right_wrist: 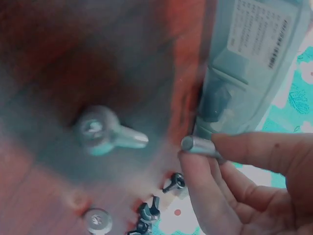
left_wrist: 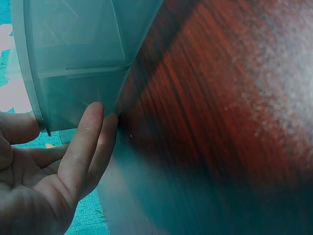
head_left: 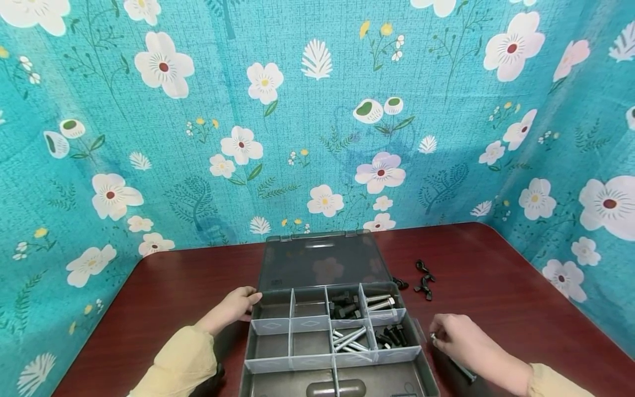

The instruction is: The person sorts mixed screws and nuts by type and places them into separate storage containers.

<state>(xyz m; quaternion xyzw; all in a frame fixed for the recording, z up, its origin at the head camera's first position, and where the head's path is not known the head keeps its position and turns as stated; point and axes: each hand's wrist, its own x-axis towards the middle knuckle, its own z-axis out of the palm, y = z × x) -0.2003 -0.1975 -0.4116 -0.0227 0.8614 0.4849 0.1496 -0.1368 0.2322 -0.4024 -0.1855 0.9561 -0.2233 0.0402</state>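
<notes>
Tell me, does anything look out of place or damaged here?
Slightly: dark fasteners lie loose on the table right of the box, and a silver bolt lies near the right hand, which looks odd because other bolts sit inside the box. Nothing looks plainly damaged.

From above, there is room to reach into the left compartments (head_left: 270,346) between the dividers (head_left: 270,326) of the box (head_left: 278,381). On its left side the left fingers (left_wrist: 83,147) are in the way; at right, the right fingers (right_wrist: 200,181) and black winged parts (head_left: 424,288). Behind the bench (head_left: 208,270), the curtain (head_left: 283,207) blocks the passage.
</notes>
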